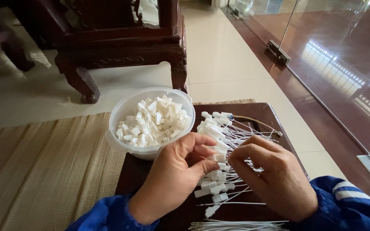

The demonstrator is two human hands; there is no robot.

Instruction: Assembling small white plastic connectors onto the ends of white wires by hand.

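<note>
My left hand (174, 175) pinches a small white plastic block (217, 158) between thumb and fingers. My right hand (270, 175) is closed on a thin white wire that meets that block. Under both hands lies a pile of white wires with blocks on their ends (219, 128), spread over a small dark wooden table (275, 114). A clear plastic bowl (120, 112) full of loose white blocks (153, 122) stands at the table's left corner, just beyond my left hand. Both of my sleeves are blue.
A bundle of bare white wires (240, 224) lies at the table's near edge. A woven straw mat (43, 167) covers the floor on the left. A carved dark wooden chair (120, 47) stands behind, and a glass door (343, 55) is at right.
</note>
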